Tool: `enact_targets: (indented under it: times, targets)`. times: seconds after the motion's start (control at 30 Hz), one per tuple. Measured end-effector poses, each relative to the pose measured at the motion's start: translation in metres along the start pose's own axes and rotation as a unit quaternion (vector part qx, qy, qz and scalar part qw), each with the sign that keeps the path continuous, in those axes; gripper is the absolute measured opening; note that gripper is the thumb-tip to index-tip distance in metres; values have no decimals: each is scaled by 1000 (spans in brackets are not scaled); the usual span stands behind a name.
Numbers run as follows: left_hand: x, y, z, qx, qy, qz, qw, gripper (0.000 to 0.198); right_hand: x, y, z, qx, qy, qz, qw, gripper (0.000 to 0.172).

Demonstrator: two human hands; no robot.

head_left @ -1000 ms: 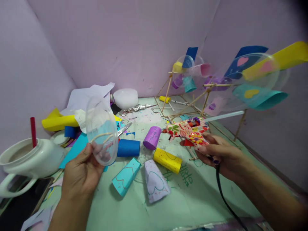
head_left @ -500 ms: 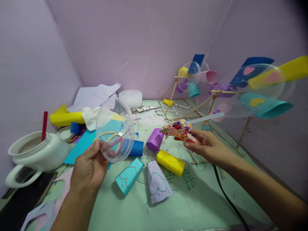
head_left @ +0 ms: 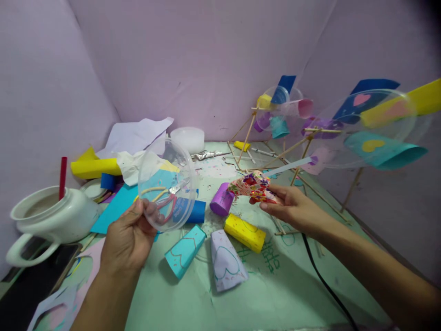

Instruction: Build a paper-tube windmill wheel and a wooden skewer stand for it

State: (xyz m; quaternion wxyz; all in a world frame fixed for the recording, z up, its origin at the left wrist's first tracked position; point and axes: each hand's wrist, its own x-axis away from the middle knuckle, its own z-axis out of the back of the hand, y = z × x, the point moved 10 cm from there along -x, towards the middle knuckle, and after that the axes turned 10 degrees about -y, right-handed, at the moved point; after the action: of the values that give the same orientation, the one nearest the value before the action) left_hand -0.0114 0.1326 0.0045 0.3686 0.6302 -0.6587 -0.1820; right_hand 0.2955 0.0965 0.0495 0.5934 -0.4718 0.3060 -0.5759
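My left hand (head_left: pixel 129 234) pinches the edge of a clear plastic lid (head_left: pixel 184 202), held upright above the table. Through it show scissors (head_left: pixel 170 202) with red and yellow handles. My right hand (head_left: pixel 292 204) is closed around a flower-patterned glue gun (head_left: pixel 251 186), a translucent glue stick (head_left: pixel 289 166) jutting from its back and a black cord hanging below. The gun's nozzle points left, over a purple paper cup shape (head_left: pixel 221 201). Nearby lie paper cup shapes in yellow (head_left: pixel 244 233), lilac (head_left: pixel 227 262), turquoise (head_left: pixel 185 252) and blue (head_left: pixel 196 212).
On the right stand two stick-framed wheels with coloured paper cups, a large one (head_left: pixel 382 128) and a smaller one (head_left: pixel 275 108). At left are a white pot (head_left: pixel 65 220) with a red stick, a black phone (head_left: pixel 41 280) and paper scraps. Walls rise behind and beside.
My right hand and the glue gun have shifted slightly left. My left hand keeps hold of the lid, almost unmoved. The view has turned a little.
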Motion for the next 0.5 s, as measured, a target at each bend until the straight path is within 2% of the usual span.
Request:
enact_targets:
  times: [0.2, 0.5]
  targets:
    - [-1, 0, -6, -17, -24, 1, 1000, 33, 0, 0, -2, -23, 0, -2, 1000, 39]
    - [1, -1, -11, -10, -36, 8, 999, 35, -1, 4, -1, -31, 8, -11, 999, 37]
